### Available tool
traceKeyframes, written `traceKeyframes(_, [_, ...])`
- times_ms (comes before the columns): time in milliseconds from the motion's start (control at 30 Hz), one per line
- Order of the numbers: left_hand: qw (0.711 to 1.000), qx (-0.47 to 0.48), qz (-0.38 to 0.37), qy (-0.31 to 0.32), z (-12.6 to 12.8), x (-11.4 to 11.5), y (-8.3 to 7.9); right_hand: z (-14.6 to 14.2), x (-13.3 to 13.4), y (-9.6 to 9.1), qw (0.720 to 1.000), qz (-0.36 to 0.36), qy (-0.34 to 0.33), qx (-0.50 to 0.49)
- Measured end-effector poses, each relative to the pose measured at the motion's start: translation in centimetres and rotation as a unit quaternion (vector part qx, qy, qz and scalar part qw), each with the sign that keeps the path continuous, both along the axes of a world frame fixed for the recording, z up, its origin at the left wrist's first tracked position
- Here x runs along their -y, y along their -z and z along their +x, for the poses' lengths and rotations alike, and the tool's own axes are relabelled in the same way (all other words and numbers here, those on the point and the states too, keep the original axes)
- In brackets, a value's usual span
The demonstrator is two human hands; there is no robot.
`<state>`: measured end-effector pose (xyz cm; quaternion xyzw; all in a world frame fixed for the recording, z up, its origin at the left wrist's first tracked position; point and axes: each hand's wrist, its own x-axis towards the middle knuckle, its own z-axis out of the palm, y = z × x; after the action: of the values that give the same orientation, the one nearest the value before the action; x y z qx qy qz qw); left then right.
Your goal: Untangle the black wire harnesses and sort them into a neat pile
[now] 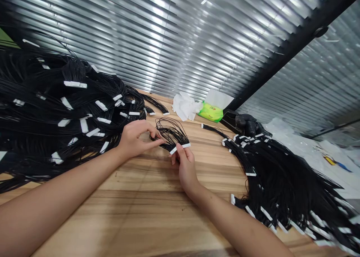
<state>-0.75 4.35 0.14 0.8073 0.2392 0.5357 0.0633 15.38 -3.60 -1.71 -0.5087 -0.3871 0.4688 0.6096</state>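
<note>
left hand (136, 140) pinches the loose black wire bundle (171, 131) at its wire side, fingers closed on the strands. right hand (186, 171) grips the same bundle near its white connectors (180, 148). bundle sits between both hands over the wooden tabletop (135, 186). work in hand is this one bundle. left wire pile (64, 111) and right wire pile (277, 178) flank the hands; bare wood lies open nearest the body.

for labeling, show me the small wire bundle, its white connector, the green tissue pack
small wire bundle (171, 131), head view, on the black wires
white connector (185, 145), head view, on its top
green tissue pack (211, 112), head view, on the wrapper
</note>
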Motion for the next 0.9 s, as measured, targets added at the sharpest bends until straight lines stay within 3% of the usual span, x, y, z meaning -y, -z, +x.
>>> traceKeyframes(67, [0.998, -0.031, 0.009, 0.053, -0.14, 0.09, -0.17, -0.01, 0.02, -0.07, 1.000, -0.001, 0.001, 0.001])
traceKeyframes(133, [0.996, -0.061, 0.017, 0.065, -0.22, 0.15, -0.25, -0.02, 0.05, -0.11, 1.000, -0.002, 0.000, 0.003])
traceKeyframes(400, [0.995, -0.080, 0.044, -0.042, 0.34, -0.07, -0.05, -0.07, 0.20, 0.19, 0.999, 0.013, -0.024, 0.037])
traceKeyframes(900, [0.996, -0.071, -0.025, -0.052, 0.76, -0.18, 0.67, -0.08, 0.12, 0.32, 0.996, 0.017, -0.033, 0.075])
